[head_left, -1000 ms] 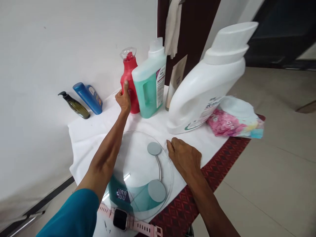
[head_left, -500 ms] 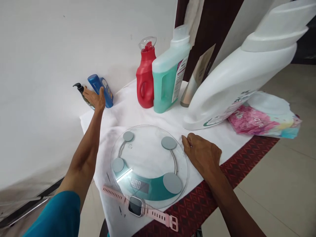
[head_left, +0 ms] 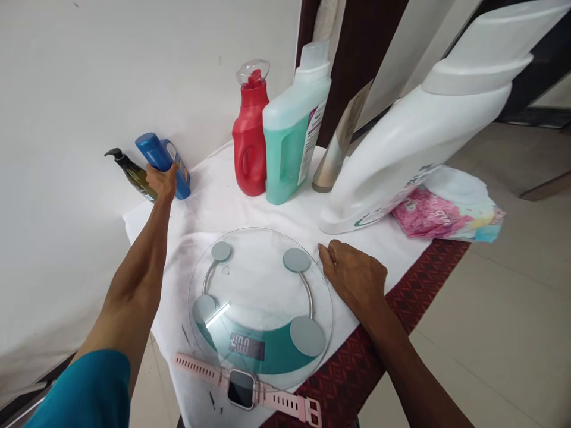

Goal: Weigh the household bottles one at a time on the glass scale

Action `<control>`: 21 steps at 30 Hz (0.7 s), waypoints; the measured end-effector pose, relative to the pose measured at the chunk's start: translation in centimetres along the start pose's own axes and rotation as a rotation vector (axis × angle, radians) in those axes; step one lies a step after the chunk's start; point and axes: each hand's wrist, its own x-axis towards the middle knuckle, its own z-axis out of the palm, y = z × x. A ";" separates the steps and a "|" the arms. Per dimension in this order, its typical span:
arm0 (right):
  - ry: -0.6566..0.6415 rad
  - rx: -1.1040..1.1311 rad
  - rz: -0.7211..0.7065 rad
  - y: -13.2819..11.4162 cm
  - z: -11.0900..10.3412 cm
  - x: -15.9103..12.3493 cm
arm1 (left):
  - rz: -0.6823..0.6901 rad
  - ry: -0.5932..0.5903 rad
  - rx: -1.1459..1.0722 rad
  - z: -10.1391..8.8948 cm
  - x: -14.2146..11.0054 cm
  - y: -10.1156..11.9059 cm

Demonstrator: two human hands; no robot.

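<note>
Scale (head_left: 261, 300) on cloth (head_left: 214, 193), front centre.
Watch (head_left: 241, 389) before it; right hand (head_left: 354, 270) just off its right rim. Rear left: pump bottle (head_left: 129, 171), then capped bottle (head_left: 156, 151), left hand (head_left: 161, 181) before it. Behind scale, left to right: first jug (head_left: 250, 128), second jug (head_left: 292, 122), tube (head_left: 333, 156), third jug (head_left: 414, 137), packet (head_left: 446, 211).
</note>
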 end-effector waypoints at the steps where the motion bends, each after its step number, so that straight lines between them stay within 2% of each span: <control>1: -0.016 -0.005 0.010 -0.1 -0.2 0.0 | -0.054 0.079 0.051 -0.4 -0.8 0.5; 3: -0.046 -0.013 0.027 -0.4 -0.5 0.0 | -0.087 0.157 0.046 -1.3 -2.8 1.6; 9: -0.105 0.001 0.031 -1.0 -1.8 -0.2 | 0.099 0.076 -0.279 -6.1 -8.9 6.3; 12: -0.105 0.013 0.030 -1.0 -2.0 -0.2 | 0.219 -0.061 -0.359 -9.0 -12.3 9.2; 15: -0.078 0.021 0.019 -0.9 -2.0 -0.3 | 0.234 -0.194 -0.384 -11.3 -16.5 11.3; 18: -0.077 0.026 0.022 -0.9 -1.9 -0.5 | 0.204 -0.306 -0.352 -12.4 -20.9 12.1; 21: -0.089 0.039 0.018 -0.9 -2.0 -0.6 | 0.170 -0.411 -0.309 -12.6 -24.2 12.1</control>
